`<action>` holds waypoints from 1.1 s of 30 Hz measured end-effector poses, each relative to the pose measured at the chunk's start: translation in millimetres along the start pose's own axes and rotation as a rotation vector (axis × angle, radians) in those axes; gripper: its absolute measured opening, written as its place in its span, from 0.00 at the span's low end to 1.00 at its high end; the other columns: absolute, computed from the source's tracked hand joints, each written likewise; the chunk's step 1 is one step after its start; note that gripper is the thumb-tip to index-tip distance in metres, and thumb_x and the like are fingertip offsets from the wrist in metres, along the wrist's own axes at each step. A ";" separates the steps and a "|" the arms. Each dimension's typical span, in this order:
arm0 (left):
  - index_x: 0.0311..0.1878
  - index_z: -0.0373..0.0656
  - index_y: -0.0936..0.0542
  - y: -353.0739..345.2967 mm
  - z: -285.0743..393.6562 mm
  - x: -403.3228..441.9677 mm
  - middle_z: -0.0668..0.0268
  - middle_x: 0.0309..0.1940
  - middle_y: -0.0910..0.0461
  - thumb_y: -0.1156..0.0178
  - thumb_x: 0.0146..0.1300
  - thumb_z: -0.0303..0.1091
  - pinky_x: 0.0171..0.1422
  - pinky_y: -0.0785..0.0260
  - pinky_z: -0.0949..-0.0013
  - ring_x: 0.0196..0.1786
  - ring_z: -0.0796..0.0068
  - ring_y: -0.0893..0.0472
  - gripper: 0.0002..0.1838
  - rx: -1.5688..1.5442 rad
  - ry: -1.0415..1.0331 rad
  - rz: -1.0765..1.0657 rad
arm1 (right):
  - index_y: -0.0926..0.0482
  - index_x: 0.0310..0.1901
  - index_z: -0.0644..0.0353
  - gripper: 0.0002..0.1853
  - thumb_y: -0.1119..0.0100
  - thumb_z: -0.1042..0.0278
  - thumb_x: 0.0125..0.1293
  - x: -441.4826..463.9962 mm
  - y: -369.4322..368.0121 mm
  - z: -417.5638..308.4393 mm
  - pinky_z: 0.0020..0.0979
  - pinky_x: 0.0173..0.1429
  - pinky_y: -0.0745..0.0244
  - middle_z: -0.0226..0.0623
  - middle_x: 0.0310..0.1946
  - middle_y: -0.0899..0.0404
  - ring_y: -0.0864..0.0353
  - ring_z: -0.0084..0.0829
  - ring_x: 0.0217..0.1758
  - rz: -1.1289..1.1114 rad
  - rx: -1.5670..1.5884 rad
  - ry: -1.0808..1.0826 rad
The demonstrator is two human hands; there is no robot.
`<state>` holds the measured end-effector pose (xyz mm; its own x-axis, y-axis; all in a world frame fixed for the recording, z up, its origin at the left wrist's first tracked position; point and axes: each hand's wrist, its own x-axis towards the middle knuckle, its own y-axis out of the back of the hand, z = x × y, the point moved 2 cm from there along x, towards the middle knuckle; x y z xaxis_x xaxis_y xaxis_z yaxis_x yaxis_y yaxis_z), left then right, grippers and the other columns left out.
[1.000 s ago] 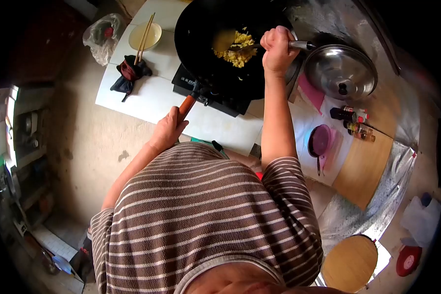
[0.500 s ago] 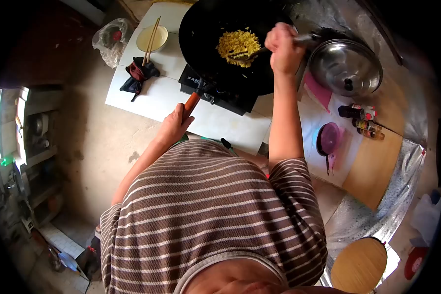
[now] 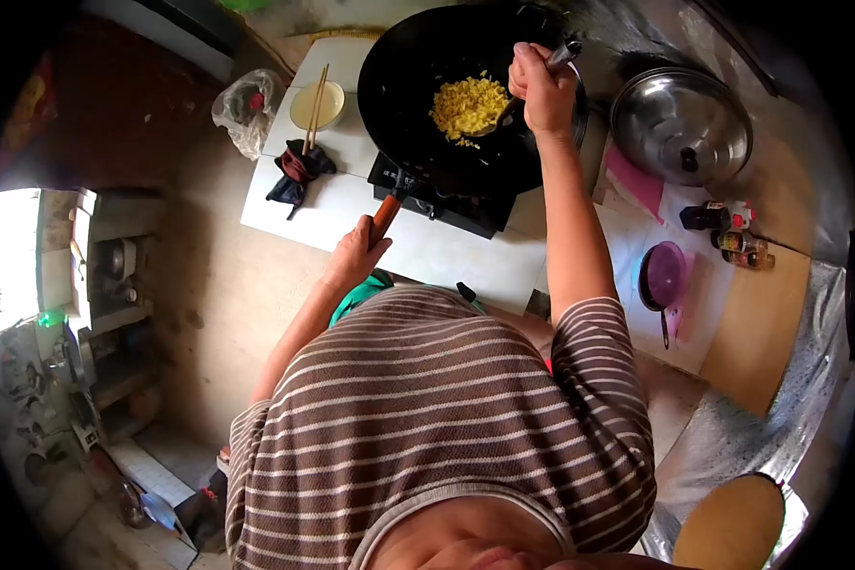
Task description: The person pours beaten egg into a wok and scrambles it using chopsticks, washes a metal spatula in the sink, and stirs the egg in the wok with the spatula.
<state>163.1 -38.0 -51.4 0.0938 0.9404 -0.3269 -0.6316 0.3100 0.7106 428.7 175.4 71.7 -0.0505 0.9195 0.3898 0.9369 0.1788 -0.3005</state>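
Observation:
A black wok (image 3: 394, 123) sits on a black stove (image 3: 482, 217). Crumbled yellow food resembling scrambled egg (image 3: 467, 103) is heaped at the middle of the wok. My left hand (image 3: 355, 253) is wrapped around the wok's wooden handle (image 3: 385, 218). Over the wok's right side, my right hand (image 3: 547, 93) is closed on the handle of a spatula (image 3: 564, 54). The tool slants down left, its metal end at the right edge of the yellow food. Part of its shaft is hidden by my fingers.
Left of the wok are a bowl (image 3: 330, 111) with chopsticks (image 3: 314, 109) across it, a dark cloth (image 3: 294, 177) and a plastic bag (image 3: 247, 112). To the right lie a metal lid (image 3: 665, 114), bottles (image 3: 743, 249) and a small pan (image 3: 648, 281) with a pink strainer-like item.
The spatula has tilted more steeply, its handle end now raised, and its metal end has moved to the food's right edge. My left hand keeps its hold. The whole view has shifted slightly.

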 end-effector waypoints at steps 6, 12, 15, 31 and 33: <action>0.45 0.39 0.31 10.3 -3.6 4.9 0.45 0.29 0.21 0.37 0.59 0.43 0.39 0.31 0.52 0.36 0.42 0.21 0.21 -0.087 0.058 -0.014 | 0.42 0.17 0.54 0.21 0.47 0.69 0.67 13.4 -2.3 21.8 0.25 0.21 0.55 0.21 0.13 0.46 0.51 0.15 0.15 0.142 0.001 0.157; 0.42 0.39 0.30 24.3 -8.4 13.4 0.60 0.23 0.22 0.35 0.58 0.41 0.25 0.29 0.69 0.22 0.73 0.20 0.19 -0.195 0.081 -0.129 | 0.43 0.17 0.55 0.21 0.48 0.70 0.68 -11.4 -12.8 -1.9 0.25 0.21 0.56 0.21 0.14 0.46 0.50 0.15 0.16 0.222 0.035 0.036; 0.44 0.38 0.33 26.5 -13.0 18.2 0.60 0.22 0.23 0.36 0.59 0.38 0.22 0.30 0.70 0.20 0.73 0.20 0.19 -0.387 0.081 -0.273 | 0.44 0.16 0.54 0.22 0.50 0.72 0.68 -21.8 -13.6 7.7 0.25 0.21 0.58 0.20 0.12 0.48 0.52 0.15 0.14 0.294 0.033 0.046; 0.43 0.36 0.34 28.4 -30.0 30.8 0.56 0.23 0.23 0.38 0.61 0.38 0.19 0.31 0.68 0.17 0.69 0.22 0.19 -0.396 -0.084 -0.356 | 0.43 0.16 0.54 0.21 0.51 0.73 0.67 -21.8 -51.7 -12.0 0.25 0.18 0.59 0.21 0.11 0.49 0.52 0.15 0.12 0.420 -0.109 -0.019; 0.44 0.37 0.34 38.3 -26.7 28.9 0.63 0.19 0.26 0.38 0.61 0.36 0.17 0.34 0.72 0.14 0.75 0.25 0.18 -0.522 -0.053 -0.431 | 0.43 0.16 0.54 0.20 0.51 0.74 0.67 -21.1 -44.1 5.6 0.24 0.18 0.58 0.22 0.11 0.49 0.52 0.16 0.12 0.410 -0.104 0.080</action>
<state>121.0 -2.7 -50.3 0.4496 0.7577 -0.4731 -0.8169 0.5630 0.1253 386.5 150.1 71.8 0.3568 0.8763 0.3237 0.9037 -0.2361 -0.3571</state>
